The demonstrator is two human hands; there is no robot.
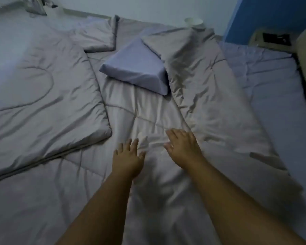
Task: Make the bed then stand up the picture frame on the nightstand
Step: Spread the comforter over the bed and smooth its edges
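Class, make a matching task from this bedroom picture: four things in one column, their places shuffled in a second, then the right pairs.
Things
1. pale blue wedge-shaped pillow
2. folded grey quilted comforter
3. white paper cup
4. dark flat rectangular object

Places
A. on the beige nightstand, far right
B. left side of the bed
C. middle of the bed
D. beyond the bed's far edge

Pairs: 1-C, 2-B, 3-D, 4-A

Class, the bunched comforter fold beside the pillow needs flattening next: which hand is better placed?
Probably the right hand: it lies at the lower end of the fold, while the left hand rests farther left on flatter comforter.
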